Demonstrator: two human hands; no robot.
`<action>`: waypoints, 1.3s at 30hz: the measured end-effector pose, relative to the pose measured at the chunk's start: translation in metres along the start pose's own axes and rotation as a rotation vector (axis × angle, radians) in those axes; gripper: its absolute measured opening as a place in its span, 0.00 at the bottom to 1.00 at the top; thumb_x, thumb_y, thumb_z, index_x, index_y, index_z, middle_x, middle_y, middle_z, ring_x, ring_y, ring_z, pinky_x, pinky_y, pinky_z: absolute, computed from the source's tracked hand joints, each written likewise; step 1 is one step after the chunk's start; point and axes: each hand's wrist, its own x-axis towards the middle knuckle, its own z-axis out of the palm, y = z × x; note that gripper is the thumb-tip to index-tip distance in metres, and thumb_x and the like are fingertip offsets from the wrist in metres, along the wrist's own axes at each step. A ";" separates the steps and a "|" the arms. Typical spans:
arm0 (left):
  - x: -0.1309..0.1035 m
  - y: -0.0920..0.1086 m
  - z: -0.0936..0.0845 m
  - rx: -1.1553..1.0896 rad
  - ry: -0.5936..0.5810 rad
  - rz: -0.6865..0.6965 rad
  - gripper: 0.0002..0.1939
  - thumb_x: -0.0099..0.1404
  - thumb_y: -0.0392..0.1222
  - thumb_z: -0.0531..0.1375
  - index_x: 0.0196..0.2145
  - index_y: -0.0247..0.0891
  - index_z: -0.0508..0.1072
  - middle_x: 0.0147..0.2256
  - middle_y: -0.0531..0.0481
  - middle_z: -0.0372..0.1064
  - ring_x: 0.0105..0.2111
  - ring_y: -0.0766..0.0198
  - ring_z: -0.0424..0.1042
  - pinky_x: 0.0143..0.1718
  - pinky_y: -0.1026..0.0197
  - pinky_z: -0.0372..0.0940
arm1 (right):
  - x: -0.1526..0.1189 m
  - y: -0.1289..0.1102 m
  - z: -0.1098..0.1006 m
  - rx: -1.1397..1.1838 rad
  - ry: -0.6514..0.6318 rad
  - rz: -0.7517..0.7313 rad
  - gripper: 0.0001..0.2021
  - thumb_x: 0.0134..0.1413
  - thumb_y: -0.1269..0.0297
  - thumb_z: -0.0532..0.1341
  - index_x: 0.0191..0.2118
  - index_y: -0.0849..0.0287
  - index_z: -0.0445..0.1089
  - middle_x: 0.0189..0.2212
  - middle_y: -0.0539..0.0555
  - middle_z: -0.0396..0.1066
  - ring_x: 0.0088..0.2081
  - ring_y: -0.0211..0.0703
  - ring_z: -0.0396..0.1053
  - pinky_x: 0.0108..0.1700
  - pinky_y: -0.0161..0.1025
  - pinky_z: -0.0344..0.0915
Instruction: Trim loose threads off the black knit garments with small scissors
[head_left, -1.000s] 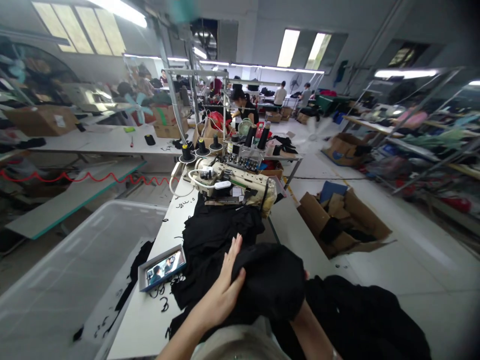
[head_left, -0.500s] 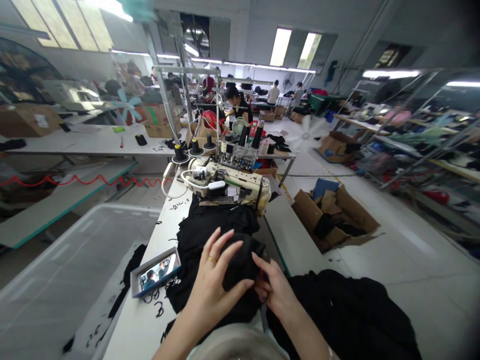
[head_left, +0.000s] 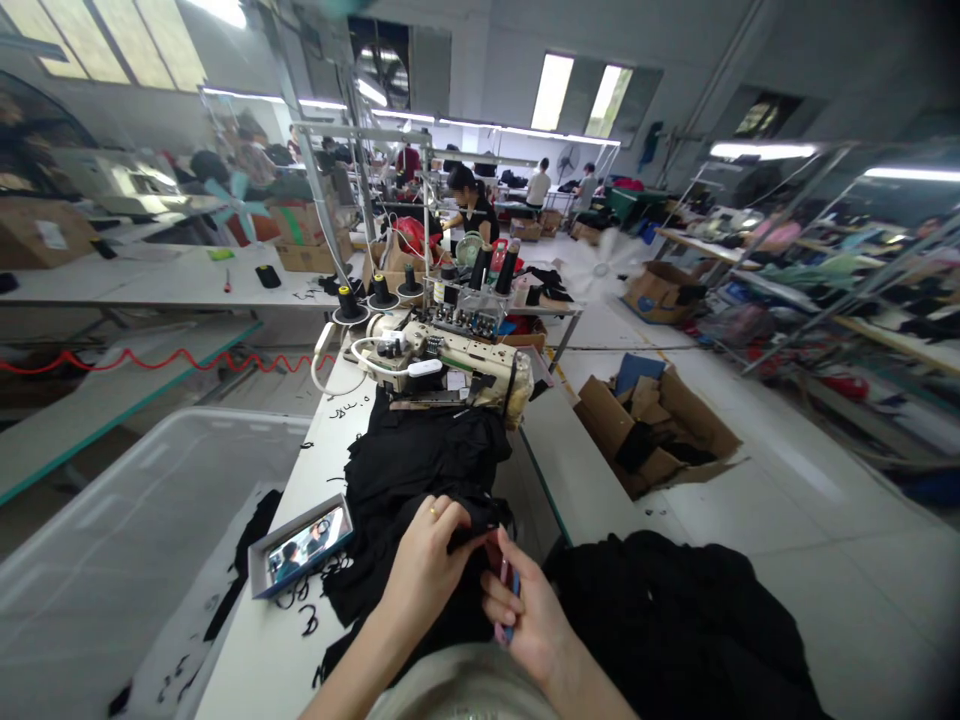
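Note:
My left hand (head_left: 424, 562) is closed, pinching an edge of a black garment (head_left: 420, 455) between thumb and fingers. Beside it my right hand (head_left: 536, 612) grips small pink-and-blue thread snips (head_left: 505, 598), their tip up against the fabric near the left fingertips. The blades are mostly hidden. The black cloth runs over the white table (head_left: 247, 660) up to the sewing machine (head_left: 457, 362). A phone (head_left: 309, 545) lies in a shallow open box left of the cloth, with dark thread scraps around it.
A big black cloth pile (head_left: 675, 620) lies at my right. To the left stands a translucent plastic bin (head_left: 172, 480). An open carton (head_left: 660, 425) sits on the floor beyond the table. Thread cones (head_left: 349, 302) stand behind the machine, and a person (head_left: 472, 205) works farther back.
My left hand has gone from spread over the cloth to pinching it, slightly lower. The right hand has turned, and the snips in it now show. The view has shifted a little.

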 end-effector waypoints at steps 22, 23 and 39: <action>0.005 -0.013 -0.023 -0.462 -0.272 -0.143 0.13 0.57 0.50 0.60 0.25 0.36 0.70 0.30 0.51 0.66 0.31 0.64 0.65 0.30 0.66 0.58 | -0.004 -0.041 0.025 -0.806 -0.201 -0.372 0.16 0.46 0.60 0.64 0.42 0.60 0.70 0.24 0.46 0.63 0.12 0.22 0.47 0.11 0.25 0.42; 0.005 -0.015 -0.021 -0.482 -0.291 -0.171 0.14 0.57 0.50 0.60 0.24 0.36 0.68 0.27 0.52 0.65 0.29 0.65 0.64 0.28 0.66 0.57 | -0.005 -0.045 0.025 -0.863 -0.210 -0.392 0.16 0.47 0.60 0.64 0.43 0.60 0.70 0.25 0.47 0.64 0.13 0.23 0.48 0.12 0.26 0.43; 0.004 -0.015 -0.024 -0.390 -0.358 -0.114 0.29 0.60 0.49 0.58 0.58 0.41 0.59 0.24 0.58 0.56 0.25 0.67 0.57 0.27 0.67 0.55 | -0.011 -0.078 0.032 -1.041 -0.268 -0.450 0.17 0.49 0.61 0.63 0.46 0.59 0.71 0.25 0.48 0.66 0.20 0.29 0.56 0.21 0.28 0.51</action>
